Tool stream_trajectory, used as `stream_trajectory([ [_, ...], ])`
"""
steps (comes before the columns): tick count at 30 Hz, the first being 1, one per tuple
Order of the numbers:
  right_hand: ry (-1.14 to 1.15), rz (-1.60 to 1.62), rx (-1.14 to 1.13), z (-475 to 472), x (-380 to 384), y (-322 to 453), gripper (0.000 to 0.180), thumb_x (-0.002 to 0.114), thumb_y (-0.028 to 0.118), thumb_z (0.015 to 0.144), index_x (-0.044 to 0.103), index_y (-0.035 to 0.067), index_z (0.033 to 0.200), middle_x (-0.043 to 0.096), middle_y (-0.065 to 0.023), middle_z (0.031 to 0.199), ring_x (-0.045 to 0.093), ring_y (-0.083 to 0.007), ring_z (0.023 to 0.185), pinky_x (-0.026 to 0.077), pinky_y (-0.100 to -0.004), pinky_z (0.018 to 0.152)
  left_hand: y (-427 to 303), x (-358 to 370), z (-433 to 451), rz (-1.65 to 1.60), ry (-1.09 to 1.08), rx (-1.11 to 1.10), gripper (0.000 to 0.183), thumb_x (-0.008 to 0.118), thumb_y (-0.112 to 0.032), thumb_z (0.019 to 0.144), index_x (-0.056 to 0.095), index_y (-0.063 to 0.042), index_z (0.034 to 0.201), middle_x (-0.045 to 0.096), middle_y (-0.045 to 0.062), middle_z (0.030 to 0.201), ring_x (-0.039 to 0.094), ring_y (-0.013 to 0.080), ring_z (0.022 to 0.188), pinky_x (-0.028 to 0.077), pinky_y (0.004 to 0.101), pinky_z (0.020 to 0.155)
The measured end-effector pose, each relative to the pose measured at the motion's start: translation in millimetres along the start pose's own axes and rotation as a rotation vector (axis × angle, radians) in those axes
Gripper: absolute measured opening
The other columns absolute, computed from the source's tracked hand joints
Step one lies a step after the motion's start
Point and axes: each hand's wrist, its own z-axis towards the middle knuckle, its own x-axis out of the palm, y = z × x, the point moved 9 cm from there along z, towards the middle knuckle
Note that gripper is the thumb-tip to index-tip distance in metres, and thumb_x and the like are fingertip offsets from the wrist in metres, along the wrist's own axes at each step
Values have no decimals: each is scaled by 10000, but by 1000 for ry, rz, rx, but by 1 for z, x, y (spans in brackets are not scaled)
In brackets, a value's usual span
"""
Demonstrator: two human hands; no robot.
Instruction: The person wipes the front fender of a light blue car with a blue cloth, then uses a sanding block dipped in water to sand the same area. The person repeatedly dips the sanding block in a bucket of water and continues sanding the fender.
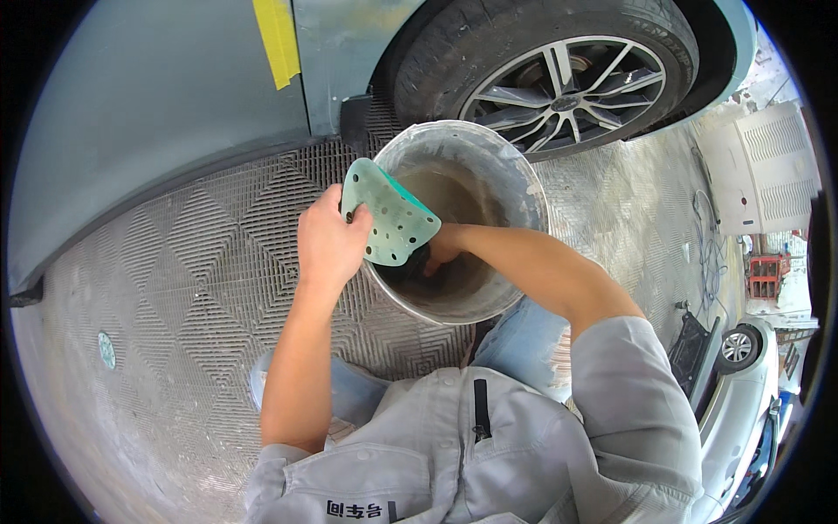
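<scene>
My left hand (332, 230) grips a pale green sanding disc (393, 216) with several dust holes. The disc is bent, its brighter green face showing along the upper edge. It hangs over the left side of a large, scuffed bucket (533, 196). Murky brown water (474, 203) stands in the bucket. My right arm reaches over the near rim, and my right hand (446, 249) is down inside the bucket, behind the disc. Something dark (414, 263) lies by its fingers. The disc partly hides both, so I cannot tell whether the hand holds it.
Beyond the bucket stand a car wheel (566, 103) and a grey-blue car door (157, 98) with yellow masking tape (277, 42). Another round disc (107, 350) lies on the grated floor (216, 281) at left. A hose (710, 262), a white cabinet (763, 170) and a silver car (736, 419) are at right.
</scene>
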Motion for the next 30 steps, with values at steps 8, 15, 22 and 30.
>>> stream_trajectory([
  [8,63,-163,406,-92,-88,20,738,672,364,769,401,140,1418,599,-177,1235,585,-344,1107,456,-396,950,7,-1,5,-31,49,-97,201,608,-144,768,608,33,864,658,211,801,644,374,759,496,414,709],
  [15,-300,139,375,-165,-147,15,757,631,250,739,347,-8,1392,573,-226,1227,571,-325,1112,435,-369,960,2,10,8,25,59,-67,203,608,-149,774,605,31,867,653,216,791,641,374,776,493,429,729],
  [22,-424,1045,-93,-193,-161,47,770,649,103,725,266,34,1388,526,-161,1253,552,-247,1142,422,-333,984,-8,15,9,37,23,-38,195,612,-142,772,605,33,859,653,218,775,631,396,753,492,438,714],
  [30,-476,1300,-307,-161,-145,106,658,554,320,949,284,-20,1444,446,-143,1349,442,-222,1231,369,-344,1026,-15,37,0,-386,398,-84,280,649,-117,784,636,65,996,649,87,773,584,133,682,477,298,631],
])
